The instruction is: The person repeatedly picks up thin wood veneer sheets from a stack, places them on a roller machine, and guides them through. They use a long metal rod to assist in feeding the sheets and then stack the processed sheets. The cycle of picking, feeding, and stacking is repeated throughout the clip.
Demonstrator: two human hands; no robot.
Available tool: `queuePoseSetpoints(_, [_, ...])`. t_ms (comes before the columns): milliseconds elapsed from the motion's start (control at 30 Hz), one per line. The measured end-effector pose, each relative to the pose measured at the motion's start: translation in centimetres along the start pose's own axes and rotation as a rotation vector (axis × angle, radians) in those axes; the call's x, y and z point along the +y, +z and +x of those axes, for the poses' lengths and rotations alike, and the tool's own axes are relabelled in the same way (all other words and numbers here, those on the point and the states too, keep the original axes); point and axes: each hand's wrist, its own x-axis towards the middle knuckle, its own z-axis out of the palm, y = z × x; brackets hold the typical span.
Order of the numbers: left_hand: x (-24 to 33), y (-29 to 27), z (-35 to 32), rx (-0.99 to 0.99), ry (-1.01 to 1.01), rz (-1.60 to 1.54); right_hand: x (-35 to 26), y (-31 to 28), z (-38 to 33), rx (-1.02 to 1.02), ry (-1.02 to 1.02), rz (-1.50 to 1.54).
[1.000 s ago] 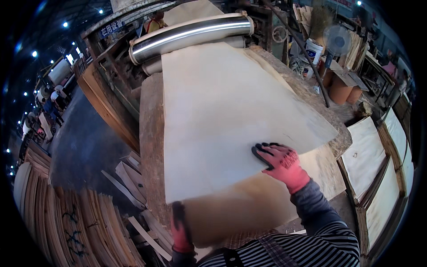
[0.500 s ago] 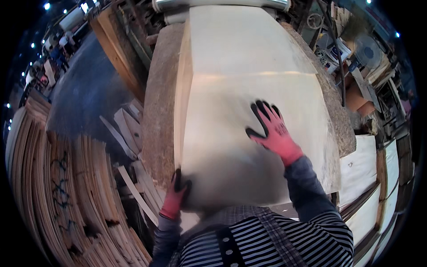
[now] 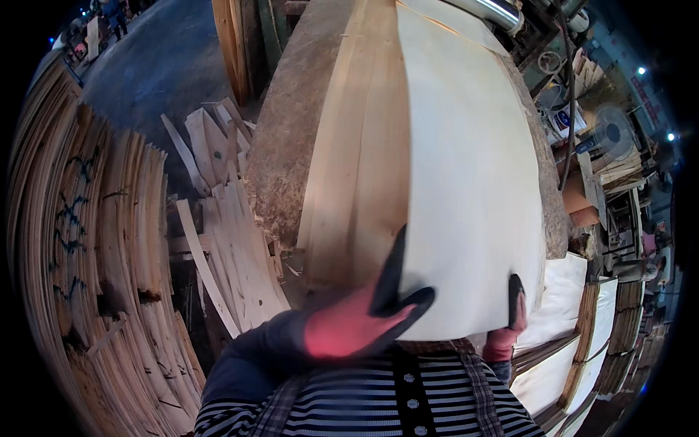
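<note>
Left hand (image 3: 357,320), red glove with black fingertips: clamped on the near left corner of the pale veneer sheet (image 3: 466,182), dark fingers (image 3: 389,273) laid up over the sheet's left edge, thumb pointing across its lower edge.
Right hand (image 3: 510,320), matching glove: pinching the near right corner of the same sheet, black fingertips showing on its face, red cuff below the sheet's lower edge.
Veneer sheet: held between both hands just ahead of the striped shirt (image 3: 378,400), its far end running away over the stack toward a metal roller (image 3: 495,11) beyond the sheet.
Veneer stack (image 3: 357,167): directly left of and under the sheet, tan layers with edges exposed.
Chipboard slab (image 3: 291,131): left of the sheet, carrying the stack; its rough rim also shows along the sheet's right side.
Loose offcut strips (image 3: 233,233): further left of the sheet, lying fanned on the floor.
Upright bundles of veneer (image 3: 87,277): far left of the sheet, some with dark scrawls.
White stacked panels (image 3: 561,342): just right of the sheet's near corner.
Fan (image 3: 608,135): right of the sheet, among clutter
</note>
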Motion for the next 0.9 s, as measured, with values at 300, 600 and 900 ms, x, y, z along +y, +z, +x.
queuePoseSetpoints(300, [0.2, -2.8, -2.2, 0.260, -0.155, -0.129, -2.8, -5.1, 2.8, -0.043, -0.236, -0.384])
queuePoseSetpoints(600, [-7.7, -6.3, 6.1, 0.410, 0.078, 0.244, 2.3, 2.4, 14.2, -0.190, -0.203, -0.208])
queuePoseSetpoints(900, [-15.8, -3.6, 1.3, 0.532, -0.230, 0.213, 6.9, 18.6, 28.7, -0.210, -0.127, -0.054])
